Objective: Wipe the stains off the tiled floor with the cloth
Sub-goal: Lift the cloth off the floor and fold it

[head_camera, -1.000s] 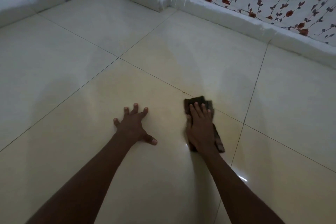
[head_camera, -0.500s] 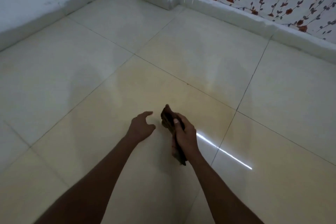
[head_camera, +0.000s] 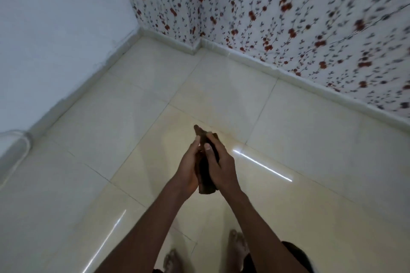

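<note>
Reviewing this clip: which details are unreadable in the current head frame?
- cloth: mostly hidden between left hand and right hand; folded or bunched unclear.
- tiled floor: stains indistinguishable under dim light and glare.
- flowered wall: motion-blurred.
- Curved object: cut by left edge.

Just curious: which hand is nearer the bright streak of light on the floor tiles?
Right. The right hand, gripping the cloth, is beside the streak; the left hand is across the cloth, farther away.
</note>
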